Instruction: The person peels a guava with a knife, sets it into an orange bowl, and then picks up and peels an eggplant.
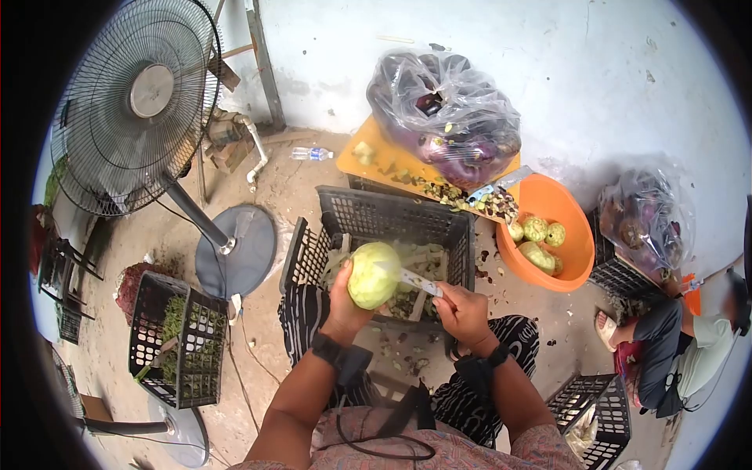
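My left hand (345, 301) is wrapped round the side of a peeled, pale green round eggplant (373, 274), holding it up over a black plastic crate (392, 207). From the right, my right hand (465, 315) grips a knife (421, 282), its flat pale blade specked with bits. The blade's far end is blurred against the eggplant, and its handle is hidden in my fingers. Pale pieces and peelings lie inside the crate below.
Bagged purple eggplants (446, 117) sit on an orange board (364, 160) strewn with peelings and a blue-handled blade (501, 188). An orange basin (580, 258) holds several peeled eggplants. A fan (153, 90) stands left, beside a crate of greens (184, 341). Another person (666, 352) sits right.
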`<state>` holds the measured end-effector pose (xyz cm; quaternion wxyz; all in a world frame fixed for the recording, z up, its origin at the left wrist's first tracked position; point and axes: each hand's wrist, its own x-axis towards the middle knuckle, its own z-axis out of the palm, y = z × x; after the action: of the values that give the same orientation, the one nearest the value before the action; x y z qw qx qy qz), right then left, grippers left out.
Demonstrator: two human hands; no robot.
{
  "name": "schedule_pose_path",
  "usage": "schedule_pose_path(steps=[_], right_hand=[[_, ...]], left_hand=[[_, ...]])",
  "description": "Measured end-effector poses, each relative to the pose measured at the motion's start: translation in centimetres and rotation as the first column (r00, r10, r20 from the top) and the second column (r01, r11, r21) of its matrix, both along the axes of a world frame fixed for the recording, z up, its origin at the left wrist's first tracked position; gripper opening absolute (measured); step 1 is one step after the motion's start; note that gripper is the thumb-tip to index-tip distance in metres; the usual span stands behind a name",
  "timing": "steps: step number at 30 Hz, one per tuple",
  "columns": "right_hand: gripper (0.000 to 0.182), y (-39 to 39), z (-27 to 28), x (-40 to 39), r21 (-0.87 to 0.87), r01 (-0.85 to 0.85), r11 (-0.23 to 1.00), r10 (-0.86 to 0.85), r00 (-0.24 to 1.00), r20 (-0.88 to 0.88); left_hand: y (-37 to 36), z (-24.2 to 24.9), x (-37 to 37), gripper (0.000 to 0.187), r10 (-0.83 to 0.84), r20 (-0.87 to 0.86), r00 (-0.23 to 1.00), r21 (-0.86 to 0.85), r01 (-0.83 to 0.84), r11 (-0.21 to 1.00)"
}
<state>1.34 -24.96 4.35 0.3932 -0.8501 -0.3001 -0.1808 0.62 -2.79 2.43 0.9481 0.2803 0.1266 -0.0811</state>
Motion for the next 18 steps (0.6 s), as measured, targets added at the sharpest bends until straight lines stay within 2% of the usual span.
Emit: schedule_pose_path(steps=[2, 4, 7, 9, 10, 12, 13, 15, 16, 17, 18], right_hand=[[0.026, 0.2, 0.0, 0.0, -0.008, -0.029, 1.0, 0.029, 0.999, -0.015], [0.026, 0.3, -0.2, 0.0, -0.017, -0.056, 0.998, 0.055, 0.998, -0.03], [0.024, 0.6, -0.5, 0.1, -0.048, -0.07, 0.996, 0.071, 0.997, 0.019], [0.023, 0.8, -0.1, -0.1, 0.013, 0.029, 0.999, -0.027, 0.991, -0.128], [0.023, 0.8, -0.2, 0.0, 0.014, 0.031, 0.999, -0.029, 0.991, -0.129], [0.024, 0.6, -0.6, 0.3, 0.007, 0.225, 0.974, -0.215, 0.94, -0.265], [0.024, 0.4, -1.0, 0.5, 0.007, 0.227, 0.974, -0.217, 0.939, -0.265], [0.028, 0.3, -2.0, 0.8, -0.108, 0.387, 0.916, -0.397, 0.914, -0.088], [0.028, 0.2, -2.5, 0.9, -0.108, 0.389, 0.915, -0.399, 0.913, -0.089], [0.029, 0.1, -2.9, 1.0, -0.181, 0.379, 0.908, -0.385, 0.923, -0.003], [0.03, 0.0, -3.1, 1.0, -0.254, 0.371, 0.893, -0.363, 0.928, 0.082]], left_hand=[[0.0, 0.1, 0.0, 0.053, -0.008, 0.0, 1.0, -0.029, 0.008, 1.0], [-0.2, 0.5, -0.1, 0.053, 0.012, -0.097, 0.995, -0.102, -0.022, 0.995], [-0.3, 0.5, -0.1, 0.055, -0.007, -0.113, 0.994, -0.137, -0.009, 0.991], [-0.2, 0.3, -0.1, 0.056, -0.035, -0.079, 0.996, -0.15, 0.023, 0.988], [-0.2, 0.2, -0.1, 0.057, -0.061, -0.044, 0.997, -0.164, 0.053, 0.985], [-0.3, 0.3, -0.2, 0.057, -0.054, -0.062, 0.997, -0.146, 0.045, 0.988], [-0.4, 0.3, -0.1, 0.058, -0.045, -0.078, 0.996, -0.128, 0.035, 0.991], [-0.4, -0.5, -0.1, 0.057, -0.056, -0.057, 0.997, -0.095, 0.05, 0.994], [-0.4, -0.9, -0.1, 0.056, -0.066, -0.036, 0.997, -0.062, 0.064, 0.996], [-0.5, -1.3, -0.1, 0.056, -0.069, -0.037, 0.997, -0.062, 0.067, 0.996], [-0.6, -1.4, -0.1, 0.049, -0.065, 0.014, 0.998, 0.02, 0.065, 0.998]])
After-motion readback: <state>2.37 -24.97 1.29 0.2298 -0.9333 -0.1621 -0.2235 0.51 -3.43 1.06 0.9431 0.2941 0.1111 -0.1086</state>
